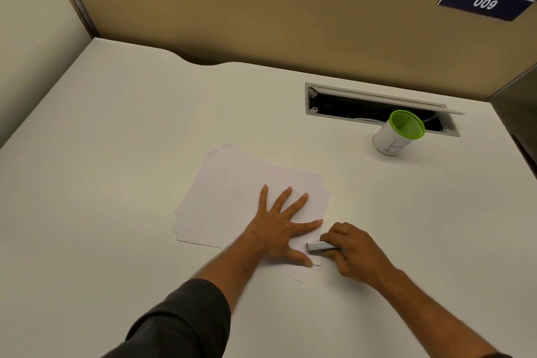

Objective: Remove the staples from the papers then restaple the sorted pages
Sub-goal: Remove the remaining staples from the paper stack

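Note:
A loose stack of white papers point(232, 192) lies slightly fanned on the white desk point(116, 154). My left hand point(282, 227) rests flat on the stack's near right part, fingers spread, holding nothing. My right hand point(351, 250) is closed around a small grey metal stapler or staple remover point(319, 246), whose tip sits at the papers' near right corner, just beside my left thumb and index finger. I cannot make out any staple.
A white cup with a green rim point(398, 134) stands at the back right, in front of an open cable slot point(377, 107) in the desk. A small paper scrap point(297, 277) lies near my left thumb. Beige partition walls point(261, 9) enclose the desk.

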The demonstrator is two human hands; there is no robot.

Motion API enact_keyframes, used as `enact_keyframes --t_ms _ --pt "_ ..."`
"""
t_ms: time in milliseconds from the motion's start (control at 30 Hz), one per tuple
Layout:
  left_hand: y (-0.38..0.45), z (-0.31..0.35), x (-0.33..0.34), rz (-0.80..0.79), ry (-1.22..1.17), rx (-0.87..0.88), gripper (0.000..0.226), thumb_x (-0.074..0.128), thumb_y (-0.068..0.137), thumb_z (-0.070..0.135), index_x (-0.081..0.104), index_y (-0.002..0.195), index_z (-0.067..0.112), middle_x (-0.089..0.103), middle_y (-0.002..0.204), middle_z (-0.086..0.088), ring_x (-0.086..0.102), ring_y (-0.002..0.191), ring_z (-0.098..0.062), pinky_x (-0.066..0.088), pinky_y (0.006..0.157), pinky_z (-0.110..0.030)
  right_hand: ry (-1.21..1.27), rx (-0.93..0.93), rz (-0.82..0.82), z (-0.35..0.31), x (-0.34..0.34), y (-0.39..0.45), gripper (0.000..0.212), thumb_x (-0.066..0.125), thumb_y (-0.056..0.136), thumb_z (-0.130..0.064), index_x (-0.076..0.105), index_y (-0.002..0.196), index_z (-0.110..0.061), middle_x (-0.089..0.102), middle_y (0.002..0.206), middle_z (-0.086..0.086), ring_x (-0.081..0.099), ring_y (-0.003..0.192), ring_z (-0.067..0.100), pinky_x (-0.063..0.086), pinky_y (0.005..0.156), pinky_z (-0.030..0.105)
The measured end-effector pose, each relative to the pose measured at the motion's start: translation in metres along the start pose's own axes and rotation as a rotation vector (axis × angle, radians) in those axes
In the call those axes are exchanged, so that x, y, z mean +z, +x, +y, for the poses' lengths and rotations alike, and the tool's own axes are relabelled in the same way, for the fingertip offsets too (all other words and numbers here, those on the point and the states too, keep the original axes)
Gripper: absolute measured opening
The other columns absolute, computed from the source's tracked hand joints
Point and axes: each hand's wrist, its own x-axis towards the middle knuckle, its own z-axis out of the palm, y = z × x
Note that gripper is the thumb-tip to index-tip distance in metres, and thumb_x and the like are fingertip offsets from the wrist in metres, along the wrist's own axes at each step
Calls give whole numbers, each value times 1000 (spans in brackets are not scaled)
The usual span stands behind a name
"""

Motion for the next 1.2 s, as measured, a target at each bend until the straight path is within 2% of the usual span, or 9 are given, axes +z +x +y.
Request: enact_keyframes --t_ms 267,500,700,833,1000,1100,1200 --pt "0 0 0 1 -3 2 95 31 69 94 -3 149 54 -16 164 -3 -23 147 -38 -20 104 -74 3 -9 10 -2 1 -1 19 68 83 -18 73 102 -16 68 87 0 62 78 21 53 65 35" --pt "1 -1 0 -14 -4 -8 95 29 69 95 -4 148 55 -17 164 -2 -23 147 -37 -17 104 -76 -32 10 31 -6 3 -4 21 72 80 -16 73 101 -14 69 86 2 63 76 22 55 61 35" --pt "1 0 -1 -26 -4 -10 95 29 68 96 -5 147 56 -18 164 -1 -24 146 -37 -18 104 -75 -118 1 95 -15 7 -10 28 81 67 -6 74 93 -13 68 78 0 61 63 22 52 45 31" --pt "0 0 -1 -17 -11 -15 95 31 68 96 -2 148 56 -17 164 -1 -23 147 -36 -18 104 -75 -53 111 126 -20 11 -12 27 80 67 -9 74 93 -14 66 75 0 61 61 23 49 47 30" --pt "0 1 -3 -29 -20 -19 95 32 68 96 -2 147 56 -17 164 -1 -24 147 -36 -18 104 -75 -24 237 175 -31 21 -18 13 76 73 -16 74 86 -15 64 71 0 60 53 22 47 43 32" --pt "-1 1 -4 -31 -21 -15 94 33 69 95 -1 148 56 -17 164 -1 -23 147 -36 -17 105 -75 -173 139 152 -35 20 -18 26 82 59 -12 73 84 -13 64 67 0 57 48 19 45 34 29" --pt "-1 1 -4 -28 -17 -19 94 33 69 94 -1 148 56 -17 164 -1 -23 147 -36 -19 104 -74 -282 52 139 -35 18 -17 31 83 51 -9 72 80 -12 63 64 1 55 47 19 44 32 29"
